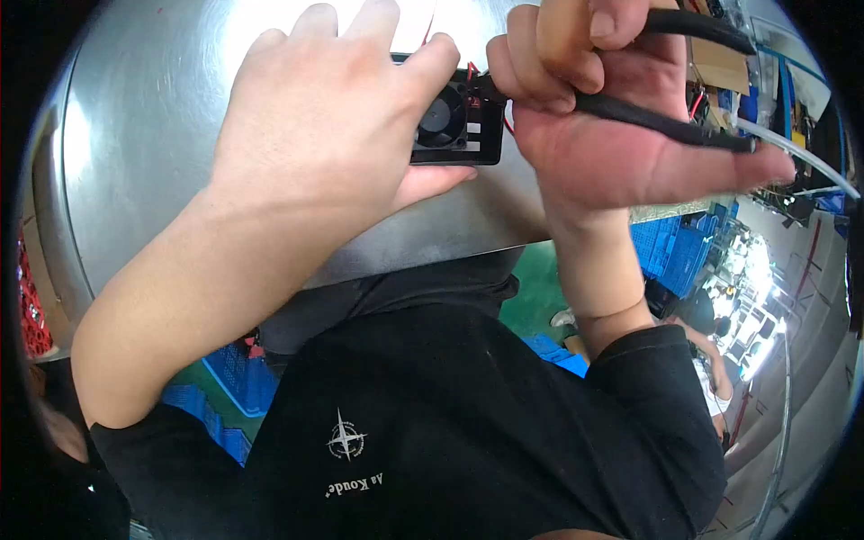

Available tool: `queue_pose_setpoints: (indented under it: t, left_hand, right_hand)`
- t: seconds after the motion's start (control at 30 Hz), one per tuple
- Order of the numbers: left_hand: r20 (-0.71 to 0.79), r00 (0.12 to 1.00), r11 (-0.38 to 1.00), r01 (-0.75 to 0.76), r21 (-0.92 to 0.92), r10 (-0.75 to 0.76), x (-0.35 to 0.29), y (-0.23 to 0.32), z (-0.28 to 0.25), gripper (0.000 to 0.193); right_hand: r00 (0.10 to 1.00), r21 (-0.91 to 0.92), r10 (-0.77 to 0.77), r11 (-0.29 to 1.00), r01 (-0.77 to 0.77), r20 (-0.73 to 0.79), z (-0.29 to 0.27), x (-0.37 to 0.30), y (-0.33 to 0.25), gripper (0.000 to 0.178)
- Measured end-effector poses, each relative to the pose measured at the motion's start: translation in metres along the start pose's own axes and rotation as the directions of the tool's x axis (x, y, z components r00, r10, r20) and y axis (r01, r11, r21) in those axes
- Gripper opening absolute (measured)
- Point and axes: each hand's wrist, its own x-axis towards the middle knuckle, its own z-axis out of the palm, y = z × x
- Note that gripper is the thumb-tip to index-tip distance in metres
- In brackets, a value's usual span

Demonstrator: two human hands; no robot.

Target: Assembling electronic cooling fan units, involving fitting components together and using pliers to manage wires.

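Note:
A small black housing [490, 135] with a round black fan [441, 117] in it rests on the metal table [153, 117]. My left hand [310, 135] is closed around it, its thumb along the near edge and its back hiding the left part. Close by on the right, my right hand [589, 166] grips black-handled pliers [666, 126]. Their dark tip points left, at the right side of the housing by a short red wire [472, 70]. My fingers cover the pliers' middle, and the exact jaw shape cannot be made out.
Blue plastic crates [670, 252] stand beyond the table's right side, and another blue crate [243, 382] is low on the left. A co-worker [711, 360] is at the far right. Cardboard [720, 67], cables and a pale tube [810, 162] crowd the upper right.

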Motion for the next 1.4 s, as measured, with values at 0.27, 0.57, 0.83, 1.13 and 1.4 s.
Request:
queue_pose_setpoints:
  t: [0.27,0.57,0.83,1.13,1.4]
  left_hand:
    - [0.110,0.992,0.995,-0.057,-0.076,0.066,0.011,-0.043,0.007,0.068]
    - [0.136,0.982,0.984,-0.111,-0.142,0.130,0.021,-0.065,0.011,0.063]
    - [0.102,0.991,0.981,-0.068,-0.184,0.088,0.022,-0.054,-0.014,0.056]
    - [0.127,0.992,0.965,0.035,-0.260,-0.002,-0.016,-0.054,-0.023,0.062]
    - [-0.020,1.000,1.000,-0.011,0.001,0.011,-0.027,-0.030,-0.042,0.068]
  right_hand:
    - [0.801,-0.343,0.363,0.915,-0.211,0.477,-0.037,0.058,0.006,0.104]
    - [0.413,-0.252,0.457,0.851,-0.461,0.787,-0.036,0.113,0.017,0.104]
    - [0.518,-0.298,0.440,0.893,-0.337,0.733,-0.010,0.102,0.029,0.106]
    - [0.250,-0.860,0.882,0.456,-0.230,0.400,0.050,0.074,-0.013,0.119]
    - [0.995,-0.049,0.034,0.998,-0.038,-0.091,0.076,-0.003,-0.018,0.114]
